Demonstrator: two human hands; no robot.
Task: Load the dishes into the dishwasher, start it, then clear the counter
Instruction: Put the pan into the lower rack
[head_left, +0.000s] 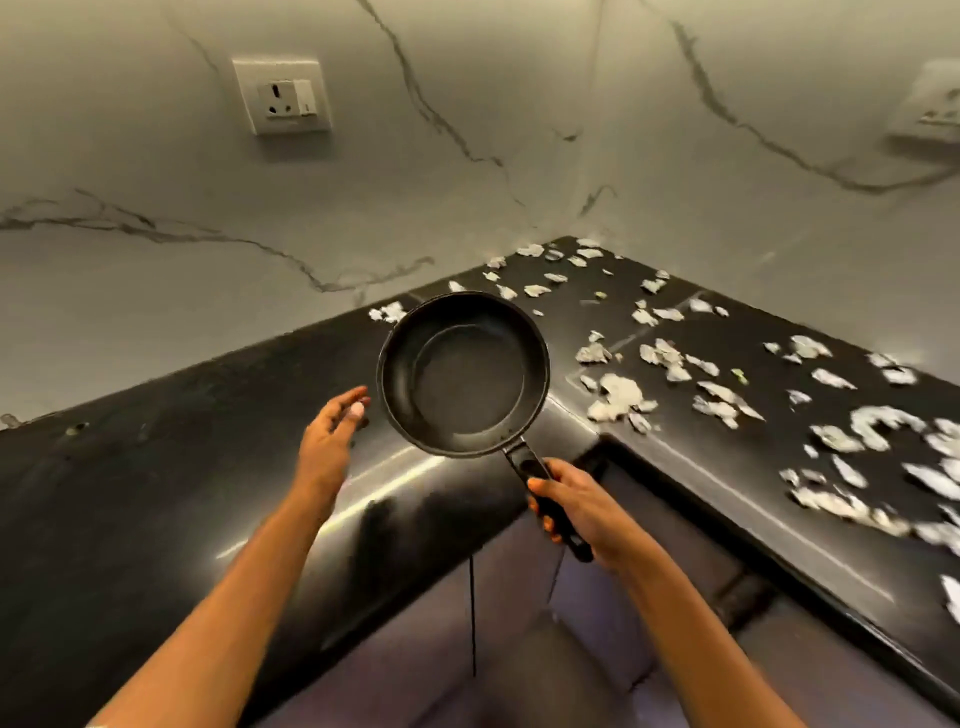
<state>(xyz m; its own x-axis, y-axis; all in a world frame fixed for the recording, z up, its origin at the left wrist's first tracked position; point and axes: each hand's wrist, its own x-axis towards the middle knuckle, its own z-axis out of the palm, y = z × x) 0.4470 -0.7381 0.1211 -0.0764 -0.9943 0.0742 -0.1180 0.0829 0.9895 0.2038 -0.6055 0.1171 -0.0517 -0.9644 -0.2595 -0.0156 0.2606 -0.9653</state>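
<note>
R hand (576, 506) fingers wrapped round frying pan (462, 374) handle, L hand (327, 441) fingers loosely spread beside rim, above desk (182, 467) w/ paper scraps (621, 397).

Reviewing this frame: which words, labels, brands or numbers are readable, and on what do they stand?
None can be read.
White wall socket with switch: no legible marking.
Second white wall plate, far right: blurred.
Black round frying pan, held by the right hand: no brand showing.
Torn white paper scraps on the black stone counter: too blurred to tell any print.
</note>
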